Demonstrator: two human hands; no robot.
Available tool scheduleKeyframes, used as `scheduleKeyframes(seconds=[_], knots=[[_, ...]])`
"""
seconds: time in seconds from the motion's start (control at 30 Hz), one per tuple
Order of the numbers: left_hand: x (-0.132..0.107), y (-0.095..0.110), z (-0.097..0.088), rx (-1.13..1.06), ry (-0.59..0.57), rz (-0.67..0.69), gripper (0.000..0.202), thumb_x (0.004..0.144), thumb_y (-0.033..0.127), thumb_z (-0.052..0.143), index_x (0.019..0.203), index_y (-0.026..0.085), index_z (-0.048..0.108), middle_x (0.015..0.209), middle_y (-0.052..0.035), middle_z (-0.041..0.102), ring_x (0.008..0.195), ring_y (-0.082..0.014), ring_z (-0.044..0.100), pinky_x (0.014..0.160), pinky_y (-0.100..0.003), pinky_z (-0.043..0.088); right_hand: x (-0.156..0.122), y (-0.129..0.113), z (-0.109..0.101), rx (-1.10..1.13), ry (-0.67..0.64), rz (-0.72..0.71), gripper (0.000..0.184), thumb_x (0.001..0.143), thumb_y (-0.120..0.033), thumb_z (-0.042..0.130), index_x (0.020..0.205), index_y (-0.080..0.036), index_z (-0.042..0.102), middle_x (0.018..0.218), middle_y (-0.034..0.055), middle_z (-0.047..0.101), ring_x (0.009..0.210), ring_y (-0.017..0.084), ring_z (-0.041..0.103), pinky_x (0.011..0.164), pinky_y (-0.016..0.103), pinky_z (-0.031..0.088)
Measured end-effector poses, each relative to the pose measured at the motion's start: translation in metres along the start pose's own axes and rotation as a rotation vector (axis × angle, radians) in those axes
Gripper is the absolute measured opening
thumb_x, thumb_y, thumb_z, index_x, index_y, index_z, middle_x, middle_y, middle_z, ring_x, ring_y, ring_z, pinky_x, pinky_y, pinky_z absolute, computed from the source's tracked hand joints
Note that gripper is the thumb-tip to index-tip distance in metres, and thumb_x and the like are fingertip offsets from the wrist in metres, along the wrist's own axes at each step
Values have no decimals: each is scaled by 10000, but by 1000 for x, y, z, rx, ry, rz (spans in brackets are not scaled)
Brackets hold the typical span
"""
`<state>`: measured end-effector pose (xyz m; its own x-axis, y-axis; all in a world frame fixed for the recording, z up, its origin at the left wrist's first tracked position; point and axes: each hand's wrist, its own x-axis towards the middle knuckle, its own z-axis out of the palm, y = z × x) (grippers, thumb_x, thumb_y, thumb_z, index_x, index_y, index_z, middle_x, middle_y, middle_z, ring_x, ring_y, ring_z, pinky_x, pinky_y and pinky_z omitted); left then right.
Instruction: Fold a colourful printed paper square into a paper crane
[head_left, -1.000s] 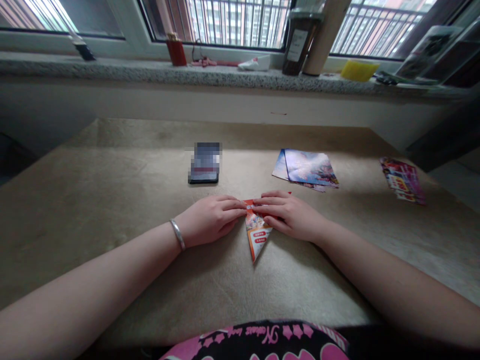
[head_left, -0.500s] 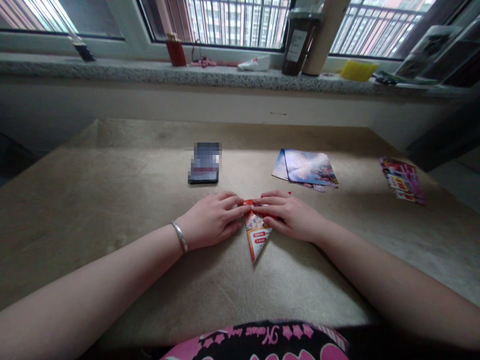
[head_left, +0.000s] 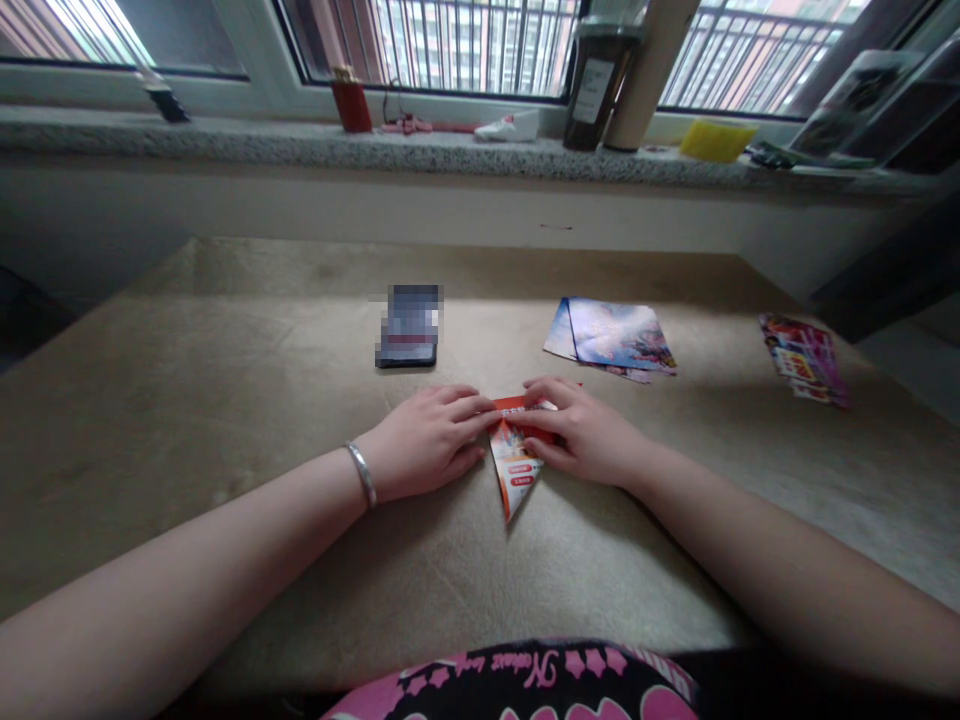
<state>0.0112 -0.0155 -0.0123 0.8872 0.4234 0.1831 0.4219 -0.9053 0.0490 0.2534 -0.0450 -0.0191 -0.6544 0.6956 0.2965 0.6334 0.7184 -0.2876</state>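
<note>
A folded printed paper (head_left: 514, 466), red and orange and shaped like a triangle pointing toward me, lies on the beige table (head_left: 225, 400). My left hand (head_left: 424, 440), with a silver bracelet on the wrist, rests at its left edge with the fingers pressed on the paper's top corner. Across from it, my right hand (head_left: 581, 430) lies on the paper's right side, fingers flat and pressing along the top fold. Both hands hold the paper down against the table.
A dark phone (head_left: 409, 327) lies beyond my hands. A small stack of printed sheets (head_left: 611, 338) sits to the right, and another leaflet (head_left: 806, 360) farther right. The window sill (head_left: 300, 145) behind carries a red cup (head_left: 352, 100), a dark jar (head_left: 596, 85) and a yellow item (head_left: 716, 140).
My right fingers have slid a little right along the top fold, uncovering more of the red edge. My left hand has barely shifted.
</note>
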Motion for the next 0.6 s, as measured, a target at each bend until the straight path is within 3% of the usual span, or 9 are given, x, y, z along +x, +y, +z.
scheduleKeyframes(seconds=[0.33, 0.6], knots=[[4, 5, -4, -26, 16, -31, 325, 901, 283, 487, 1196, 166, 561, 1155, -88, 621, 1105, -225, 538, 969, -394, 454, 1, 0, -3, -51, 34, -37, 203, 874, -273, 549, 981, -187, 698, 964, 78, 681, 1019, 232, 547, 901, 396, 463], [3, 5, -5, 36, -71, -25, 453, 888, 268, 449, 1332, 182, 486, 1206, -84, 586, 1118, -242, 499, 1037, -438, 363, 1, -5, -7, -95, -7, -15, 220, 839, -144, 502, 908, -194, 705, 896, 59, 685, 849, 198, 553, 772, 338, 458]])
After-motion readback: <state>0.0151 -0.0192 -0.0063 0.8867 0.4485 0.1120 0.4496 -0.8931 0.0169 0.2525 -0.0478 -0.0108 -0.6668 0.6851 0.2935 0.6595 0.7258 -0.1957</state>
